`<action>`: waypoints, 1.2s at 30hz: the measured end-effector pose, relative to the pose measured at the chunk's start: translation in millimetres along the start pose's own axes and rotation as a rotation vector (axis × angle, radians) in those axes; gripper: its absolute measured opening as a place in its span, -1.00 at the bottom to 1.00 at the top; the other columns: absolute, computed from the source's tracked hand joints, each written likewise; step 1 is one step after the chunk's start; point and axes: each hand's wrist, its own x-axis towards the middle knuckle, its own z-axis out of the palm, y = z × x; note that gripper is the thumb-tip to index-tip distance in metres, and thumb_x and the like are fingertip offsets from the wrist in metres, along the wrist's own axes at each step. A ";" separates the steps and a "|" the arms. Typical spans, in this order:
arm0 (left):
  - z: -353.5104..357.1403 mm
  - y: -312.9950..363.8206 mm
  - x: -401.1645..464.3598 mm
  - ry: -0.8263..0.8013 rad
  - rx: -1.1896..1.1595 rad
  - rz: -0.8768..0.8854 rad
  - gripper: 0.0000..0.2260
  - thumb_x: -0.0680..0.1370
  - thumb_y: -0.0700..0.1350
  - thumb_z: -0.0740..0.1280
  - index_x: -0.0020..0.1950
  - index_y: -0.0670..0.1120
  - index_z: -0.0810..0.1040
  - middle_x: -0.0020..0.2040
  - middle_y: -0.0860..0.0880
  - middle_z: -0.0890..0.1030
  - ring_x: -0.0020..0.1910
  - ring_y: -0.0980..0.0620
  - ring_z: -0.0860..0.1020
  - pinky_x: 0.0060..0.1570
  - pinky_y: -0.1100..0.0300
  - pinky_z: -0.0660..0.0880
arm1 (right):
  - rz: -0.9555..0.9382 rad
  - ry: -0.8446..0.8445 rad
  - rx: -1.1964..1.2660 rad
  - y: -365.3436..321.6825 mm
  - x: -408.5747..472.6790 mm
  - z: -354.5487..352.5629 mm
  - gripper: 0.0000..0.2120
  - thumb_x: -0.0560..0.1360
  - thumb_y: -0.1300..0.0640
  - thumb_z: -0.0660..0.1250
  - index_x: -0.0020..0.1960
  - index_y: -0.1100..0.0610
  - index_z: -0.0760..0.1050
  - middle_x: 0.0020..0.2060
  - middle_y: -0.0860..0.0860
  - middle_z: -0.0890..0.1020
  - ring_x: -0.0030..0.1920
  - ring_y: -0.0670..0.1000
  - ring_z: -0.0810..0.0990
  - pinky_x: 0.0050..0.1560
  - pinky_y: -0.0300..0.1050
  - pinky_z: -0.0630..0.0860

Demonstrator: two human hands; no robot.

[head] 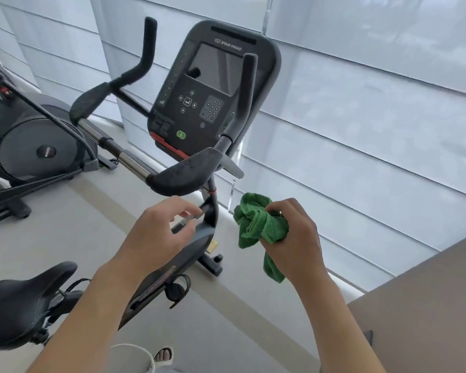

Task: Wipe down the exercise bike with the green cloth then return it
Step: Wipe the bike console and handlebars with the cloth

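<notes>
The exercise bike stands in front of me, its dark console (207, 95) tilted toward me and black handlebars (183, 173) spreading left and right. Its black saddle (24, 294) is at the lower left. My right hand (293, 235) is shut on the bunched green cloth (261, 224), held in the air just right of the bike's frame post, below the right handlebar pad. One end of the cloth hangs down under my palm. My left hand (156, 232) hovers over the frame beside the post, fingers apart and holding nothing.
Another black exercise machine (33, 141) stands at the left on the pale floor. Grey window blinds (361, 117) fill the wall behind the bike. A beige counter edge (428, 305) is at the lower right. A white bucket rim (135, 354) and a sandalled foot (163, 355) show at the bottom.
</notes>
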 end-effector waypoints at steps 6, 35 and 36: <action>-51.7 -55.7 44.7 0.111 0.053 0.053 -0.81 0.57 -0.16 0.44 0.17 0.02 0.66 0.06 0.17 0.67 0.04 0.18 0.64 0.08 0.21 0.61 | -0.101 0.031 -0.015 -46.1 69.9 45.1 -0.61 0.35 0.36 0.57 0.07 0.04 0.59 -0.02 -0.14 0.57 -0.07 -0.09 0.58 -0.11 -0.24 0.50; -60.4 -196.2 154.6 0.073 0.040 0.217 -0.87 0.53 -0.12 0.31 -0.16 0.01 0.64 -0.21 0.18 0.64 -0.19 0.13 0.59 0.29 0.17 0.34 | -0.343 -0.197 -0.506 -53.4 178.0 168.9 -0.55 0.40 0.11 0.33 0.29 0.09 0.63 0.11 0.04 0.56 0.01 0.11 0.50 -0.01 0.02 0.47; -60.1 -196.2 155.1 0.074 0.047 0.216 -0.86 0.53 -0.12 0.30 -0.16 0.01 0.64 -0.21 0.18 0.64 -0.19 0.13 0.59 0.28 0.17 0.35 | -0.319 -0.196 -0.509 -52.3 189.5 168.5 -0.54 0.37 0.15 0.37 0.27 0.10 0.64 0.07 0.04 0.56 -0.02 0.11 0.51 -0.05 0.01 0.49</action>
